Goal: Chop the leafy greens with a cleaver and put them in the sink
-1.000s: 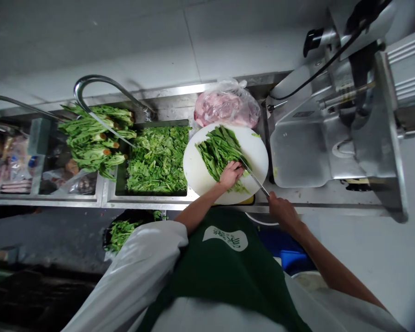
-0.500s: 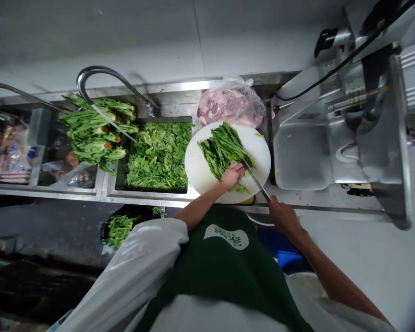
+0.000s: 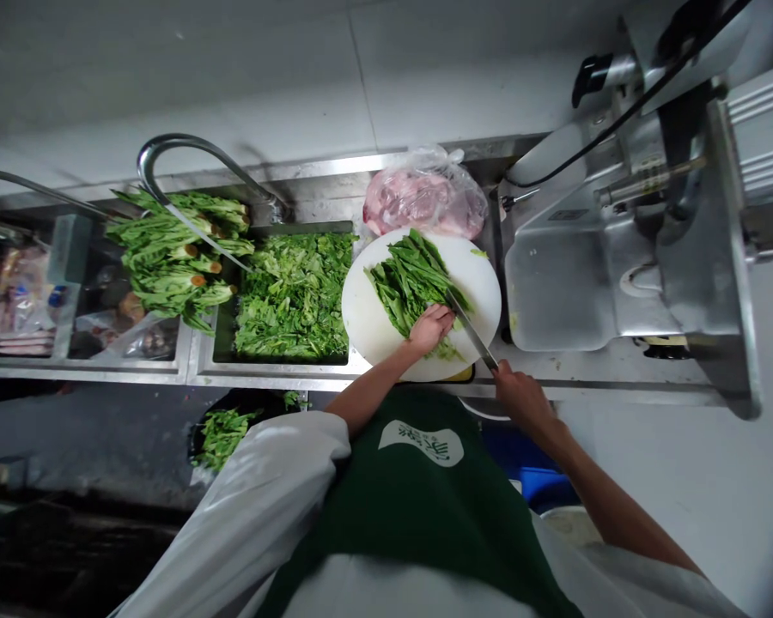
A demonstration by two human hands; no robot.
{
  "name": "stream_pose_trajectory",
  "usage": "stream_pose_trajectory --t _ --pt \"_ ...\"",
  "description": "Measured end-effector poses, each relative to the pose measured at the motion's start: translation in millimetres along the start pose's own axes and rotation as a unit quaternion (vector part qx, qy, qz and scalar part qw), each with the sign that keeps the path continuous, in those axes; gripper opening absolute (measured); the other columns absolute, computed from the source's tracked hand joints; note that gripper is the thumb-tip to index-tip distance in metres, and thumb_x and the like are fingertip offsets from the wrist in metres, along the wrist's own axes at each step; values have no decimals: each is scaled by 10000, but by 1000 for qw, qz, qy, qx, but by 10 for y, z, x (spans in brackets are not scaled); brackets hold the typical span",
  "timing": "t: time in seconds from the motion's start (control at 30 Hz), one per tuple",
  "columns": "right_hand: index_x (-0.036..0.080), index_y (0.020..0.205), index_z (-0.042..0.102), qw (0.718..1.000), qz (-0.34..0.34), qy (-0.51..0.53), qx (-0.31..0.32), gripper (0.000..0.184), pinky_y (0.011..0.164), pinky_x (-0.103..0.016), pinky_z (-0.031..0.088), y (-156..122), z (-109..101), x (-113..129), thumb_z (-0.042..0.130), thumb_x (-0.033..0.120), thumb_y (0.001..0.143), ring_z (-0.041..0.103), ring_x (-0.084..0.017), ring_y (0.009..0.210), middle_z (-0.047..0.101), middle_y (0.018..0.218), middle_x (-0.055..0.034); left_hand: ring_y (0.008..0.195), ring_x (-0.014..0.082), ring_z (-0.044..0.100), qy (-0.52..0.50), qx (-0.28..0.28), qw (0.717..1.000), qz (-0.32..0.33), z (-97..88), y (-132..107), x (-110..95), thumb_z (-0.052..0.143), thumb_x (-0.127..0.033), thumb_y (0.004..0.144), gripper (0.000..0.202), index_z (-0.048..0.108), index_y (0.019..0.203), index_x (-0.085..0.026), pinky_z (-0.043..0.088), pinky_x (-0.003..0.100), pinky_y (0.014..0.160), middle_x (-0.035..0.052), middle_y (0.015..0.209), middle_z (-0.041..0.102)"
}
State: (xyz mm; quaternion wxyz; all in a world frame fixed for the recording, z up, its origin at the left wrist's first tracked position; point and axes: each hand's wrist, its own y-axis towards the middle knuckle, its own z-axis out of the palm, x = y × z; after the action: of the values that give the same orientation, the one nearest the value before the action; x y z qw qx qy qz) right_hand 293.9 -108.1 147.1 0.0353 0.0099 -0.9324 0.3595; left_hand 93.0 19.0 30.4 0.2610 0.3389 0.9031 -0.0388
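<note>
A heap of long leafy greens (image 3: 407, 279) lies across a round white cutting board (image 3: 374, 342). My left hand (image 3: 432, 327) presses down on the near side of the heap, its fingers bent together over the leaves. In my right hand (image 3: 521, 394), the handle of a kitchen knife (image 3: 476, 333) is gripped at the board's near right edge. The blade slants up and left, with its front part at the right end of the greens, close to my left fingertips. Small cut bits lie beside the blade.
Left of the board, a sink holds chopped greens (image 3: 296, 296), with whole stalks (image 3: 180, 249) heaped beyond it under a curved faucet (image 3: 186, 142). Bagged meat (image 3: 425, 202) sits behind the board. A metal slicing machine (image 3: 560, 292) stands on the right. A bin of leaves (image 3: 225, 436) is below.
The whole view has shifted slightly. My left hand keeps its place on the greens, and the knife stays at their right end with only a slight change.
</note>
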Motion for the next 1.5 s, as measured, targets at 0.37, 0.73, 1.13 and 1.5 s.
stream_pose_trajectory --t 0.37,0.73,1.13,1.5 --pt "125 1141 511 1000 -1 4 1 296 686 -306 444 -28 27 -6 267 266 1049 725 -268 837 702 847 -142 980 202 562 10 -13 1000 10 -10 -21 7 401 -255 1054 297 681 1010 -167 482 344 932 75 1027 641" --pt "129 1101 515 999 -9 45 -10 252 586 -284 331 -144 2 -61 314 273 1054 695 -234 743 690 801 -125 984 198 561 0 -33 999 5 40 -57 45 423 -226 1040 267 678 993 -163 494 338 929 80 1011 631" --pt "154 1017 555 993 -8 108 -48 214 605 -285 310 -232 -29 -136 378 273 1039 680 -229 747 691 773 -96 1015 187 605 -60 -37 997 -16 -356 -98 3 380 -257 1053 319 688 1049 -174 509 360 962 91 1028 662" --pt "139 1047 538 973 147 151 -91 245 664 -294 368 -276 158 -212 350 297 1046 693 -249 816 707 855 -133 1542 414 49 116 260 948 143 -1052 402 581 821 -452 701 1053 284 1586 -262 105 637 1200 148 1666 161"
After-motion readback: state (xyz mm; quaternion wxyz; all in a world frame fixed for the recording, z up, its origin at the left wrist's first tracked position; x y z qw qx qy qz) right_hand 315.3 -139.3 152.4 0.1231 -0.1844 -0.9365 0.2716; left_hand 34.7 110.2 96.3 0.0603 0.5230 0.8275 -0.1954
